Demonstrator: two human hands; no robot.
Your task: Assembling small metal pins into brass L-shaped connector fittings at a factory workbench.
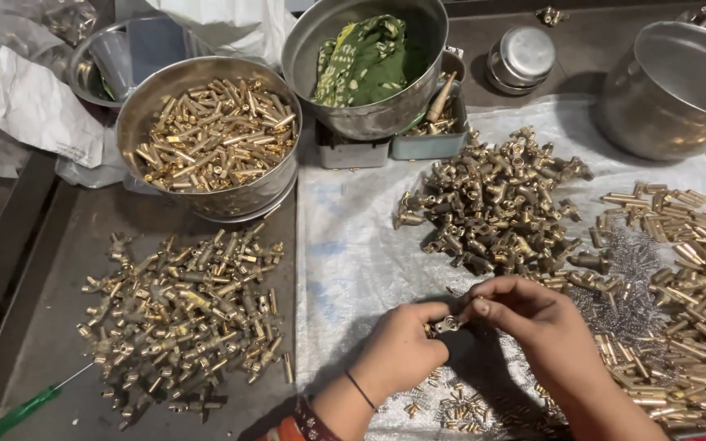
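Observation:
My left hand [398, 349] and my right hand [525, 314] meet over a white cloth [353, 245], both pinching one small brass fitting [444, 324] between their fingertips. A heap of brass valve bodies [496, 208] lies just beyond my hands. Brass tubes [696, 286] spread along the right side, next to a patch of small steel springs [631, 286]. Tiny brass pieces [451, 406] lie scattered under my wrists.
Another pile of brass fittings [185, 314] lies on the dark table at left. A steel bowl of brass tubes [214, 135] stands behind it. Further back are a pot with green cloth [365, 61], a large steel pot [680, 86], a small lidded tin [520, 57] and a green-handled screwdriver [22, 408].

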